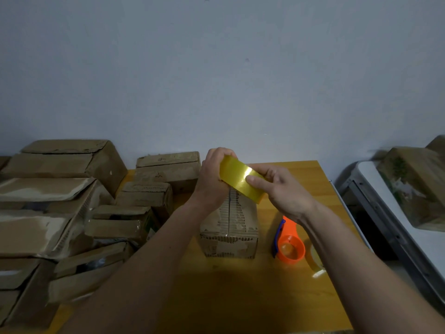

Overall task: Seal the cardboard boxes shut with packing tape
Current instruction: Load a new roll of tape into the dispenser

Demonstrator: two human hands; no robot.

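A worn cardboard box (230,227) stands in the middle of the wooden table (240,290), its top flaps meeting along a centre seam. Above its far end I hold a roll of yellow packing tape (237,178). My left hand (212,179) grips the roll's far left side. My right hand (279,189) holds the near right side, its thumb lying across the shiny outer face. Part of the roll is hidden by my fingers.
An orange tape dispenser (290,247) with a blue blade guard lies right of the box, a clear tape roll (316,261) beside it. Several stacked cardboard boxes (60,213) crowd the table's left side. A white bin (397,225) holding a box stands at the right.
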